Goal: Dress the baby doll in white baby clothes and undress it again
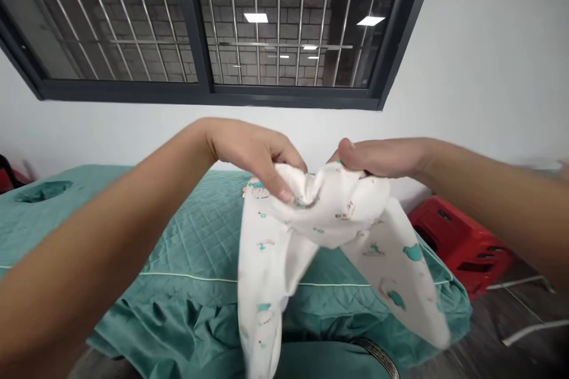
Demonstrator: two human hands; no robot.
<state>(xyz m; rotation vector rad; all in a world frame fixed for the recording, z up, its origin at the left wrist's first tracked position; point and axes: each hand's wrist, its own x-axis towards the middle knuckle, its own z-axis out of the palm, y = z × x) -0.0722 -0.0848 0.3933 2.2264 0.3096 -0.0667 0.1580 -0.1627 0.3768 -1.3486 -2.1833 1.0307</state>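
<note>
A pair of white baby pants [284,225] with green and coloured prints hangs in the air between my two hands. My left hand [255,151] pinches the bunched top on the left, thumb in front. My right hand [386,157] grips the same top edge on the right; its fingers are mostly hidden behind the cloth. Both legs dangle down, the right one swung outward and blurred. Below them is a massage bed with a green quilted cover [195,249].
A red plastic stool [462,243] stands right of the bed on the dark floor. The bed has a face hole [42,190] at its left end. Behind it rises a white wall with a barred window [284,98]. A grey metal leg [533,331] shows at lower right.
</note>
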